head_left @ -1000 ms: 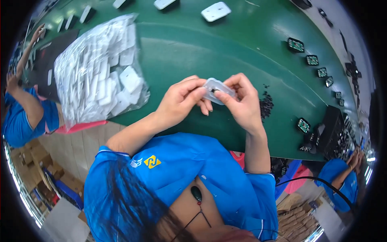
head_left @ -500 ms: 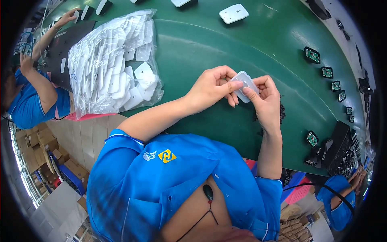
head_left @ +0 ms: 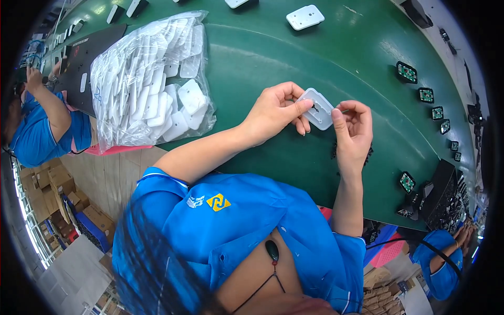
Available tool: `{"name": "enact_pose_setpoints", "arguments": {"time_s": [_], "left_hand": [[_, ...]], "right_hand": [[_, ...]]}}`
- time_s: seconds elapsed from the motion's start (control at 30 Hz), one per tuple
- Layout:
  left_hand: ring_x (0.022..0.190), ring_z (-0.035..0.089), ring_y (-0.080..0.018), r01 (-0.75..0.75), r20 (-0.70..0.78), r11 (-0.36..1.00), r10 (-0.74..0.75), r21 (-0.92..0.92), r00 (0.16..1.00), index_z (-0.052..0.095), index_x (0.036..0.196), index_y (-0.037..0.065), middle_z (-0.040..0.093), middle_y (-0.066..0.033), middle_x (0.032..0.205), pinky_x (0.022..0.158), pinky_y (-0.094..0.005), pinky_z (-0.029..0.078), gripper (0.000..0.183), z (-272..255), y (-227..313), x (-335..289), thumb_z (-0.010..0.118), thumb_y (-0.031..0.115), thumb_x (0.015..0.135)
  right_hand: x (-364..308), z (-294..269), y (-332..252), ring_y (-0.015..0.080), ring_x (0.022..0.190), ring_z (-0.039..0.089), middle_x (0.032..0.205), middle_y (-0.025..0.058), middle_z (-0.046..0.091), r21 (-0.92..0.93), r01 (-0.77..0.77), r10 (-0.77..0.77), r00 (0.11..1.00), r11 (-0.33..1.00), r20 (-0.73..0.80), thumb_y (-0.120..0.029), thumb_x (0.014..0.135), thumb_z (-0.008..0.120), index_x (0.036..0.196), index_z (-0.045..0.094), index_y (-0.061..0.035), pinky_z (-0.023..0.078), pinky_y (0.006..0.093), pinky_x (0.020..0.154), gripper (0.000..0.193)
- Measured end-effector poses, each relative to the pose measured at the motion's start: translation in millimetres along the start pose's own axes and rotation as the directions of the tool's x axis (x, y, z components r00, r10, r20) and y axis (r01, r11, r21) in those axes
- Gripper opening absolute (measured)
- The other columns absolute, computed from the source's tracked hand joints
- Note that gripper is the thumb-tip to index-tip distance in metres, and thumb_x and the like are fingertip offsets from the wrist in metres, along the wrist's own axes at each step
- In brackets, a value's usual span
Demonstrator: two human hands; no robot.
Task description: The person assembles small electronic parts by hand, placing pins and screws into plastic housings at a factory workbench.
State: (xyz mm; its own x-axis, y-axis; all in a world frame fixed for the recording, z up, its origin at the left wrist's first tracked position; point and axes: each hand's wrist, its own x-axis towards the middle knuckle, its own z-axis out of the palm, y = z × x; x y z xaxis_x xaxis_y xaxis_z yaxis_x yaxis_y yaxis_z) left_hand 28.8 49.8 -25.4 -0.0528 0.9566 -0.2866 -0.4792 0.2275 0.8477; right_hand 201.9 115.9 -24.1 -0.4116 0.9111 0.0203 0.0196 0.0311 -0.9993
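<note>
Over the green table, in front of the blue-shirted wearer, a shallow white plastic cover is held tilted between the two hands, its hollow, rimmed side turned up toward the camera. At its nine o'clock the cover is gripped by the left hand: the thumb is pressed over the rim at about ten o'clock, and the other fingers are curled behind and beneath. Most of the cover is thus left projecting beyond the left thumb, toward three o'clock. There, the thumb and bent forefinger of the right hand are brought close together at the rim; whether the edge is pinched or merely met by them cannot be told. A dark mark is seen near the cover's middle, too small to be identified. From the cover, small black parts are scattered at five o'clock, partly hidden by the right hand. A clear bag filled with similar white covers is laid between nine and ten o'clock, well apart. A white-topped case is set at twelve, and black-framed circuit units are lined up from two to three.
</note>
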Motion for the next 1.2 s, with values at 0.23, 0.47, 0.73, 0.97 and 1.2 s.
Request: {"name": "enact_pose_setpoints", "arguments": {"time_s": [0.23, 0.47, 0.73, 0.97, 1.2], "left_hand": [[0.068, 0.065, -0.0166, -0.076, -0.014, 0.997, 0.076, -0.009, 0.997, 0.053, 0.100, -0.003, 0.064, -0.0136, 0.086, 0.059, -0.0264, 0.054, 0.019, 2, -3, -1, 0.058, 0.014, 0.094], [0.070, 0.066, -0.0164, -0.134, -0.047, 0.991, 0.133, -0.015, 0.990, 0.052, 0.099, -0.002, 0.064, -0.0121, 0.085, 0.063, -0.0259, 0.055, 0.016, 7, -7, -3, 0.058, 0.012, 0.094], [0.068, 0.066, -0.0137, -0.154, -0.075, 0.988, 0.156, 0.028, 0.985, 0.051, 0.097, -0.003, 0.064, -0.0109, 0.083, 0.059, -0.0237, 0.052, 0.015, 11, -10, -5, 0.058, 0.009, 0.093], [0.069, 0.066, -0.0136, -0.173, -0.071, 0.985, 0.173, 0.015, 0.982, 0.050, 0.097, -0.003, 0.064, -0.0108, 0.085, 0.061, -0.0239, 0.053, 0.013, 12, -12, -2, 0.057, 0.007, 0.093], [0.070, 0.066, -0.0136, -0.192, -0.070, 0.980, 0.195, 0.053, 0.978, 0.050, 0.097, -0.003, 0.063, -0.0108, 0.086, 0.061, -0.0246, 0.054, 0.013, 13, -14, -4, 0.057, 0.006, 0.092]], "right_hand": [[-13, 9, 1, 0.0038, 0.063, 0.040, 0.091, 0.0031, 0.051, -0.349, 0.159, -0.236, 0.952, 0.924, -0.192, -0.006, 0.084, 0.069, 0.097, 0.057, -0.0014, 0.032, 0.0187, 0.052, 0.019], [-25, 27, -5, 0.0045, 0.057, 0.036, 0.080, 0.0010, 0.049, -0.336, 0.148, -0.192, 0.976, 0.930, -0.102, -0.003, 0.083, 0.068, 0.100, 0.065, -0.0006, 0.031, 0.0189, 0.051, 0.017], [-27, 31, 1, 0.0021, 0.063, 0.039, 0.084, -0.0008, 0.047, -0.182, 0.112, -0.134, 0.985, 0.977, -0.111, -0.003, 0.087, 0.065, 0.099, 0.062, 0.0009, 0.032, 0.0162, 0.051, 0.013], [-28, 28, 0, 0.0020, 0.064, 0.039, 0.084, -0.0012, 0.046, -0.266, 0.134, -0.179, 0.972, 0.955, -0.152, -0.001, 0.088, 0.062, 0.103, 0.061, 0.0015, 0.031, 0.0156, 0.052, 0.015], [-32, 32, 7, 0.0029, 0.066, 0.043, 0.083, -0.0015, 0.047, -0.091, 0.055, -0.067, 0.988, 0.994, -0.140, -0.003, 0.089, 0.061, 0.103, 0.060, 0.0010, 0.034, 0.0163, 0.055, 0.015]]}}
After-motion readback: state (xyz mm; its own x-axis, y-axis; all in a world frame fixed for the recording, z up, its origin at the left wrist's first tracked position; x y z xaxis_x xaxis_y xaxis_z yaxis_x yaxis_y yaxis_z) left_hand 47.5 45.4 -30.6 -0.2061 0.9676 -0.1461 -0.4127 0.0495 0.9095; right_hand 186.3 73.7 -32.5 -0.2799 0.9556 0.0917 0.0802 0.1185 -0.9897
